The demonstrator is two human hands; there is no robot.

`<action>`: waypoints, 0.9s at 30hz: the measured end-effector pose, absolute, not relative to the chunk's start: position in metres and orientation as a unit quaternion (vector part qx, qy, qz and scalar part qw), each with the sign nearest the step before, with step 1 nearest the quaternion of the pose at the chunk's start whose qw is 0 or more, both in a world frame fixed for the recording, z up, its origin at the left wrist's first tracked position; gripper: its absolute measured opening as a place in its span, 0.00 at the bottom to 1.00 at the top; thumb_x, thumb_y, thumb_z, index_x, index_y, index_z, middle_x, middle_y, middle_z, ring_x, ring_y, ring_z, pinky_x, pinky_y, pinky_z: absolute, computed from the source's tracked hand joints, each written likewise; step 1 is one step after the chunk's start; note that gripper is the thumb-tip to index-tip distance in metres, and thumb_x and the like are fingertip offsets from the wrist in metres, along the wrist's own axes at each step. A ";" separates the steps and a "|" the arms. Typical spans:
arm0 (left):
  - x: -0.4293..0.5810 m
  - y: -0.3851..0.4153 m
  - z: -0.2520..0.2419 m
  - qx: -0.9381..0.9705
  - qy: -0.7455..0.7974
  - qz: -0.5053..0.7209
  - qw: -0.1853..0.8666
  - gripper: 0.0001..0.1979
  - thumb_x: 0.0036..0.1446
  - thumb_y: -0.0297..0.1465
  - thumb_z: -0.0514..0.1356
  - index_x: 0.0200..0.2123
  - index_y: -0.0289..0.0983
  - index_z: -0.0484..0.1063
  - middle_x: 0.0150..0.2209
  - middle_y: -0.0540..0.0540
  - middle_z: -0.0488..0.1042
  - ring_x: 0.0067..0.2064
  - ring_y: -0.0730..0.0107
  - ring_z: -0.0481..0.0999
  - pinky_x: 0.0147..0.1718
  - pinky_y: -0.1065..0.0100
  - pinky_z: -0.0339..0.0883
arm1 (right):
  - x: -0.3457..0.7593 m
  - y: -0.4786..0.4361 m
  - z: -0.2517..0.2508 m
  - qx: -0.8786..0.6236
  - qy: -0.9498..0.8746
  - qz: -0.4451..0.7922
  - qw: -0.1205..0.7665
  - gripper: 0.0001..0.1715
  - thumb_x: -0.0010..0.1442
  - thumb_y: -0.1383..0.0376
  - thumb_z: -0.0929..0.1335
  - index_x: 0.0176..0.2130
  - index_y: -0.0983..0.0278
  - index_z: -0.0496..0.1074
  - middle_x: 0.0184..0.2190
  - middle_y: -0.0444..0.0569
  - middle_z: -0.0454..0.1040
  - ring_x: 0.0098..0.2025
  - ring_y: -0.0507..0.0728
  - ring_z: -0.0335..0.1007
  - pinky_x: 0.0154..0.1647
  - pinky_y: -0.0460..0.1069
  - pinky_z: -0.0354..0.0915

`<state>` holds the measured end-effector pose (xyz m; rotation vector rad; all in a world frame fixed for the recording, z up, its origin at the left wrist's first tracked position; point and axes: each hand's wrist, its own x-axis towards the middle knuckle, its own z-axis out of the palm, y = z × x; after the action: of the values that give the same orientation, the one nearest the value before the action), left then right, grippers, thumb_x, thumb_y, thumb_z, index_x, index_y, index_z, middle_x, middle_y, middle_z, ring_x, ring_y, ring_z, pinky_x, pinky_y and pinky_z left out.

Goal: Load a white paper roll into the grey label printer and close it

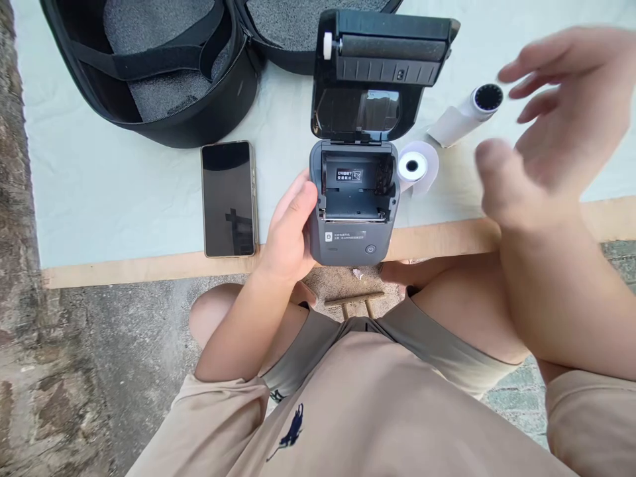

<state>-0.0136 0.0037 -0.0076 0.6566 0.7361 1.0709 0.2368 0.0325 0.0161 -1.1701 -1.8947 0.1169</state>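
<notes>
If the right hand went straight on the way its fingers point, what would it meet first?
Probably the partly unrolled paper roll just beyond the fingertips of the right hand, before the printer lid; the hand is blurred, so depth is unclear.

At the tabletop's near edge the printer (354,225) is smooth, matt dark grey plastic; its raised lid (392,69) has a glossy window (358,111); the paper roll (416,167) beside it is plain white paper; the phone (228,199) shows glossy black glass; the case (163,73) at the far edge is black cloth lined with grey foam; the tabletop (124,179) looks smooth and pale, its rim (149,268) bare wood.
</notes>
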 end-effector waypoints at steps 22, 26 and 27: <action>-0.010 0.004 -0.004 0.307 0.339 0.498 0.737 0.17 0.66 0.43 0.56 0.52 0.41 0.74 0.46 0.47 0.81 0.68 0.55 0.67 0.63 0.57 0.70 | 0.209 0.024 0.035 -0.412 -0.663 0.301 0.549 0.19 0.55 0.55 0.75 0.48 0.48 0.75 0.46 0.40 0.75 0.49 0.59 0.73 0.57 0.60 0.68; -0.007 0.004 0.000 0.337 0.382 0.496 0.703 0.18 0.64 0.46 0.58 0.50 0.42 0.75 0.50 0.46 0.80 0.69 0.53 0.66 0.60 0.57 0.73 | 0.188 0.010 0.050 -0.414 -0.783 0.195 0.421 0.25 0.62 0.66 0.69 0.57 0.48 0.68 0.56 0.34 0.75 0.59 0.54 0.71 0.60 0.54 0.68; -0.007 0.004 0.000 0.342 0.383 0.497 0.699 0.17 0.64 0.45 0.58 0.49 0.42 0.75 0.50 0.46 0.80 0.69 0.53 0.66 0.60 0.57 0.73 | 0.182 0.009 0.051 -0.426 -0.799 0.167 0.390 0.25 0.61 0.68 0.68 0.56 0.49 0.69 0.54 0.36 0.76 0.56 0.54 0.74 0.55 0.53 0.71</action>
<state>-0.0071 0.0039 -0.0005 0.7630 0.8529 1.1082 0.1819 0.0090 0.0513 -1.0824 -2.0322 0.4242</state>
